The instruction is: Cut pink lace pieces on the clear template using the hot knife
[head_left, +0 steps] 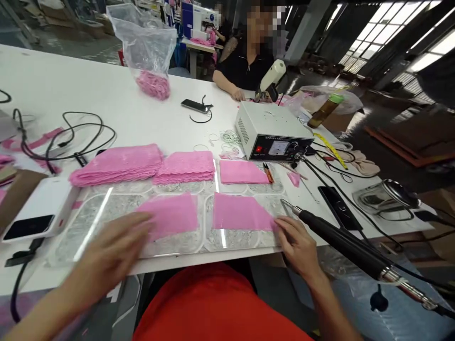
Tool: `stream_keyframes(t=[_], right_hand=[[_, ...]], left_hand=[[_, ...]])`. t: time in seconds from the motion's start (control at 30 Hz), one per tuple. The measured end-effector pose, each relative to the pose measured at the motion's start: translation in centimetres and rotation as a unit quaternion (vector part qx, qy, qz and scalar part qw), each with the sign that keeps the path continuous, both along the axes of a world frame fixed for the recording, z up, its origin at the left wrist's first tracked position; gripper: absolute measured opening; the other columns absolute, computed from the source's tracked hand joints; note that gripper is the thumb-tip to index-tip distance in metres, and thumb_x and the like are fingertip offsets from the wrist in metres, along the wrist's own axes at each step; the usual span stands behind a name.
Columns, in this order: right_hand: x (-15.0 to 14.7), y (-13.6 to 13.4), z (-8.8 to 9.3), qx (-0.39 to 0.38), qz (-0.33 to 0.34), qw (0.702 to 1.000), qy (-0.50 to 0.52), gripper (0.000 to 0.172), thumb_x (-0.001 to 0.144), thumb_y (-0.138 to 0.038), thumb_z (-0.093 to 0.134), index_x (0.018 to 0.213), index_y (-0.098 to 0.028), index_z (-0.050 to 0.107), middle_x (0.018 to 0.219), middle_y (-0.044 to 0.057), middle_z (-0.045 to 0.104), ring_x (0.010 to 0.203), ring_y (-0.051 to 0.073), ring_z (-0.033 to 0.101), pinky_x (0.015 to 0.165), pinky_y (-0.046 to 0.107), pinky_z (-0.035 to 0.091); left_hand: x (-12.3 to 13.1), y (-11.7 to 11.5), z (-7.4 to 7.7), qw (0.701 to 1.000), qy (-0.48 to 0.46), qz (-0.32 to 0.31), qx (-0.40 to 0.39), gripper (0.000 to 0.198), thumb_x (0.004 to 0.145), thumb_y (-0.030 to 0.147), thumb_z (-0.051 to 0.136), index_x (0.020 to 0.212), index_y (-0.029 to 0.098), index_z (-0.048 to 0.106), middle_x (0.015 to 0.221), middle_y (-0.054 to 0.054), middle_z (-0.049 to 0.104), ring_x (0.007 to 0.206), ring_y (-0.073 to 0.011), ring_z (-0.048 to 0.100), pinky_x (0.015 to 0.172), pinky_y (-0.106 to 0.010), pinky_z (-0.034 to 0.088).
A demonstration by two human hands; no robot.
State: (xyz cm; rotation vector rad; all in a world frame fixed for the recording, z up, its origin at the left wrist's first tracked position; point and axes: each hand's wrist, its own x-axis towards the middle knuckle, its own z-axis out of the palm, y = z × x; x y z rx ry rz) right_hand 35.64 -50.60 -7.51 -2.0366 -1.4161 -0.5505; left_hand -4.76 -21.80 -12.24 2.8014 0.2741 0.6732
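Note:
Two flat pink fabric pieces lie side by side on a clear patterned mat. At the slanted right corner of the right-hand fabric piece (241, 212) is my right hand (296, 244), its thumb and fingers closed on the edge. My left hand (119, 241) is smeared by motion over the left end of the other fabric piece (177, 217); whether its fingers grip the cloth cannot be made out. Behind them sit a large scalloped fabric stack (119, 163), a smaller scalloped stack (186, 166) and a straight-edged pink stack (243, 171).
A black pen-like tool (337, 241) on a cable juts in at right, its hooked tip near my right hand. Behind stand a grey control box (273, 128) and orange-handled snips (268, 174). A white device (40, 208) lies left. Across the table sits a co-worker (245, 66).

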Motion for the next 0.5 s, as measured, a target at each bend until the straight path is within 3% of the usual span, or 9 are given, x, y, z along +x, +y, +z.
stream_keyframes(t=[0.07, 0.1, 0.13, 0.2, 0.33, 0.5], right_hand=[[0.3, -1.0, -0.5, 0.007, -0.011, 1.0, 0.017, 0.029, 0.087, -0.01, 0.057, 0.111, -0.021, 0.066, 0.107, 0.008, 0.07, 0.099, 0.018, 0.068, 0.088, 0.033, 0.057], [0.4, -1.4, -0.7, 0.008, -0.016, 0.999, 0.028, 0.03, 0.087, -0.009, 0.056, 0.113, -0.021, 0.066, 0.11, 0.009, 0.07, 0.101, 0.018, 0.067, 0.089, 0.033, 0.057], [0.5, -1.9, -0.8, 0.008, -0.018, 0.999, 0.037, 0.032, 0.087, -0.008, 0.056, 0.114, -0.022, 0.065, 0.112, 0.009, 0.069, 0.104, 0.018, 0.067, 0.091, 0.033, 0.056], [0.7, -2.4, -0.9, 0.002, -0.016, 0.999, 0.052, 0.034, 0.088, -0.008, 0.054, 0.117, -0.022, 0.064, 0.116, 0.009, 0.068, 0.107, 0.018, 0.066, 0.092, 0.032, 0.056], [0.6, -2.4, -0.5, -0.026, -0.003, 0.998, 0.05, 0.036, 0.088, -0.01, 0.054, 0.119, -0.024, 0.064, 0.119, 0.009, 0.066, 0.11, 0.02, 0.064, 0.092, 0.036, 0.056], [0.2, -1.9, -0.6, 0.012, 0.028, 0.998, 0.046, 0.036, 0.085, -0.01, 0.058, 0.117, -0.024, 0.065, 0.116, 0.01, 0.065, 0.108, 0.022, 0.062, 0.092, 0.041, 0.056]], left_hand=[[9.9, 0.2, 5.0, 0.995, 0.037, -0.084, 0.038, 0.043, 0.098, 0.02, 0.045, 0.14, 0.028, 0.051, 0.141, -0.005, 0.056, 0.135, -0.0257, 0.047, 0.115, -0.047, 0.037], [14.2, -0.3, 6.7, 0.986, 0.036, -0.153, 0.064, 0.042, 0.099, 0.019, 0.042, 0.14, 0.025, 0.05, 0.143, -0.006, 0.054, 0.138, -0.0244, 0.044, 0.117, -0.046, 0.034], [17.8, -0.9, 7.9, 0.977, 0.039, -0.195, 0.08, 0.04, 0.101, 0.02, 0.041, 0.139, 0.024, 0.051, 0.145, -0.005, 0.053, 0.14, -0.0238, 0.042, 0.119, -0.046, 0.03], [22.8, -2.1, 8.8, 0.961, 0.072, -0.249, 0.091, 0.039, 0.103, 0.026, 0.038, 0.14, 0.022, 0.05, 0.149, -0.005, 0.047, 0.142, -0.0244, 0.038, 0.121, -0.048, 0.023], [27.5, -2.4, 7.8, 0.928, 0.149, -0.331, 0.086, 0.043, 0.104, 0.034, 0.035, 0.145, 0.024, 0.045, 0.155, -0.005, 0.038, 0.146, -0.0253, 0.03, 0.122, -0.046, 0.018], [30.0, -1.3, 7.2, 0.897, 0.192, -0.389, 0.087, 0.047, 0.104, 0.04, 0.033, 0.149, 0.027, 0.038, 0.157, -0.003, 0.034, 0.148, -0.0236, 0.027, 0.123, -0.046, 0.01]])
